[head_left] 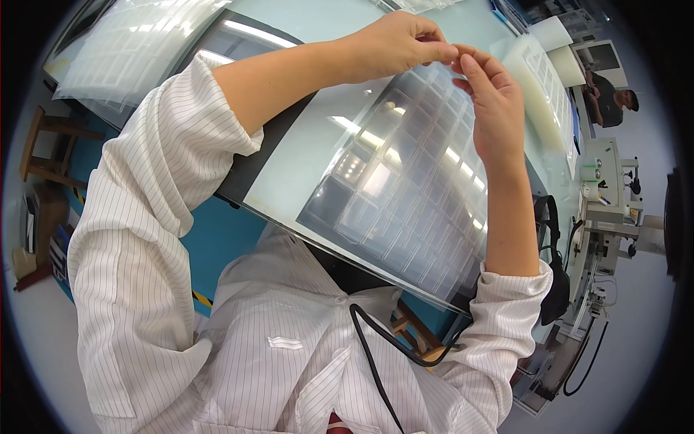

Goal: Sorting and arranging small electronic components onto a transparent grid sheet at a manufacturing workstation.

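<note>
Over the far part of the table my left hand (pixel 394 47) and my right hand (pixel 497 98) meet at the fingertips. Thumb and fingers are pinched together on each hand. Whatever they hold, if anything, is too small or hidden to make out. Below them a clear plastic sheet (pixel 394 181), marked with a grid of rectangles, lies on the glossy pale tabletop (pixel 285 177). Its surface carries bright reflections of the ceiling lights. The far end of the sheet is partly behind my hands.
Stacked clear sheets (pixel 130 54) lie at the far left, and a thick stack of translucent sheets (pixel 538 87) stands beyond my right hand beside white rolls (pixel 551 33). A wooden stool (pixel 54 141) is at left. Machinery (pixel 607 181) and another person (pixel 611 105) are at right.
</note>
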Tool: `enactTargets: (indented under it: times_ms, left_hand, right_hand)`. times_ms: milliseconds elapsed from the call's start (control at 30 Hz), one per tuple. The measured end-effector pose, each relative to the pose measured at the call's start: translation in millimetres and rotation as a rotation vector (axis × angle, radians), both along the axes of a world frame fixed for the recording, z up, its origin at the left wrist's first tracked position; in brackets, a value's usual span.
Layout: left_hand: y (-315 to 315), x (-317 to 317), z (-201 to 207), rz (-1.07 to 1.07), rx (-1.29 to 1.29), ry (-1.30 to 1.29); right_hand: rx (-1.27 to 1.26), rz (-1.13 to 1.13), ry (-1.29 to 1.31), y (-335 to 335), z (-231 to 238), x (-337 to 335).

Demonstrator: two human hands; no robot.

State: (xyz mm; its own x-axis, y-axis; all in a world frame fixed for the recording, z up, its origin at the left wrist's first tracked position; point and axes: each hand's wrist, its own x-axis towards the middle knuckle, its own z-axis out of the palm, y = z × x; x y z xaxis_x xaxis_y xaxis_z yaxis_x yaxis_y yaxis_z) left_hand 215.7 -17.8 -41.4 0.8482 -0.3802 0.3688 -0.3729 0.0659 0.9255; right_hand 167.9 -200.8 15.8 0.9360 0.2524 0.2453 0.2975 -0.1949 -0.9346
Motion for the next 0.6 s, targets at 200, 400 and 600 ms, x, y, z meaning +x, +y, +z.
enactTargets:
  times_ms: [200,400,600]
  left_hand:
    - [3,-3,9,0.102,-0.222,0.358]
    - [-2,-5,3,0.078,-0.212,0.276]
    - [1,2,-3,0.11,-0.268,0.302]
  right_hand:
    - [-0.721,-0.161,-0.441,17,-30,-27]
    - [-0.84,-0.151,-0.562,17,-30,-26]
    - [-0.855,-0.139,-0.604,21,-27,-26]
